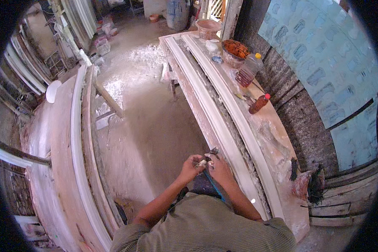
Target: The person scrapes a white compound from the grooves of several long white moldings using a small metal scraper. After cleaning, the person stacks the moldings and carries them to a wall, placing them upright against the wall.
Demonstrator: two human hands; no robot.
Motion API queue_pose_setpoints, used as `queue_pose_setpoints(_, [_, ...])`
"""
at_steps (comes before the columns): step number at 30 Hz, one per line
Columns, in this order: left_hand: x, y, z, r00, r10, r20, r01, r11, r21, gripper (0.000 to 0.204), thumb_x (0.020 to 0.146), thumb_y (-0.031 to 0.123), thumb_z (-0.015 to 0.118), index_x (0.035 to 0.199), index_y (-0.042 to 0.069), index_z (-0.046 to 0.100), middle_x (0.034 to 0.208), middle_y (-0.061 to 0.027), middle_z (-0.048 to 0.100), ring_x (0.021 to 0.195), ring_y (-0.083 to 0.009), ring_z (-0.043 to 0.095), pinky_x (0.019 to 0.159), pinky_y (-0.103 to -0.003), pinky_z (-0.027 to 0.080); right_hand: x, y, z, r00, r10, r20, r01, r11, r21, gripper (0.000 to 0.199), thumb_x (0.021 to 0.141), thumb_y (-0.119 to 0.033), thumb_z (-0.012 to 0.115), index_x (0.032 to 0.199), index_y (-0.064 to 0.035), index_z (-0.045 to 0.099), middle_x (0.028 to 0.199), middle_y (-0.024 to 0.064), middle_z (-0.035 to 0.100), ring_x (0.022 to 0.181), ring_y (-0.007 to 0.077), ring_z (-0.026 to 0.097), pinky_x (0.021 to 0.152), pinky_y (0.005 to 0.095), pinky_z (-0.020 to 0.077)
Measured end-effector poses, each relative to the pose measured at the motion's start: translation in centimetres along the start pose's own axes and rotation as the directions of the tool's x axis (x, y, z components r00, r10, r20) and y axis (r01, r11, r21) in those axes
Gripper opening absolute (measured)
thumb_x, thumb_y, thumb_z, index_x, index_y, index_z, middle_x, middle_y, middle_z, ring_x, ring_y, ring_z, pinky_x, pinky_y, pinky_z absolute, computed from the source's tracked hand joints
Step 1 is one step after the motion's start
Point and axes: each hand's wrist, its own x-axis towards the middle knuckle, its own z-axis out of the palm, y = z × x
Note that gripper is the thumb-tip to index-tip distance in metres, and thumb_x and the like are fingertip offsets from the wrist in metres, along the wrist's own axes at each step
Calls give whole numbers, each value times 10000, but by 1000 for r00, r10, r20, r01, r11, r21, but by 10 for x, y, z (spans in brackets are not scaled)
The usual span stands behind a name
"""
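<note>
Both my hands meet in front of my chest at the near edge of a long workbench (281, 176). My left hand (192, 165) and my right hand (217, 166) are closed together around a small brush (212, 153) with a dark tuft and a pale handle. A long white plaster moulding (222, 126) lies along the bench just right of my hands. A second white moulding strip (77, 138) lies on another bench to my left.
On the far bench stand a bottle of amber liquid (248, 69), a small brown bottle with a red cap (259, 103), an orange-filled bowl (234, 50) and a pink bowl (207, 27). Dark fibre clumps (316, 183) sit at the bench's near end. The dusty floor (155, 126) runs between the benches.
</note>
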Motion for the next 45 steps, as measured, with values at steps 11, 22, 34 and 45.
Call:
queue_pose_setpoints(11, [218, 39, -155, 965, -254, -70, 256, 966, 24, 370, 851, 89, 702, 1205, 10, 634, 940, -21, 650, 735, -88, 560, 636, -245, 454, 312, 42, -14, 917, 248, -314, -190, 960, 204, 202, 890, -212, 632, 988, -36, 638, 1034, 250, 594, 950, 435, 607, 801, 473, 495])
queue_pose_setpoints(22, [426, 193, -284, 927, -301, -223, 312, 950, 14, 334, 884, 175, 682, 1192, 54, 632, 898, 9, 622, 721, -78, 522, 639, -237, 425, 637, 97, 11, 673, 558, -485, 152, 537, 830, 128, 874, -84, 683, 978, -16, 650, 855, 70, 664, 704, 153, 659, 624, 295, 572])
queue_pose_setpoints(34, [628, 229, -340, 911, -390, 132, 325, 878, 351, 408, 906, 275, 666, 1240, 52, 592, 943, -19, 645, 763, -88, 550, 657, -249, 452, 864, 80, 111, 401, 788, -467, 331, 351, 876, 178, 862, 15, 656, 1039, -6, 659, 1007, 109, 679, 784, 167, 666, 623, 291, 607])
queue_pose_setpoints(45, [801, 288, -396, 883, -359, 301, 244, 901, 360, 453, 869, 106, 588, 1321, 86, 555, 1069, -27, 583, 782, -105, 534, 688, -244, 462, 896, 85, 62, 416, 908, -43, 255, -72, 964, 224, 897, -149, 641, 1060, -2, 600, 958, 130, 663, 832, 277, 670, 729, 407, 573])
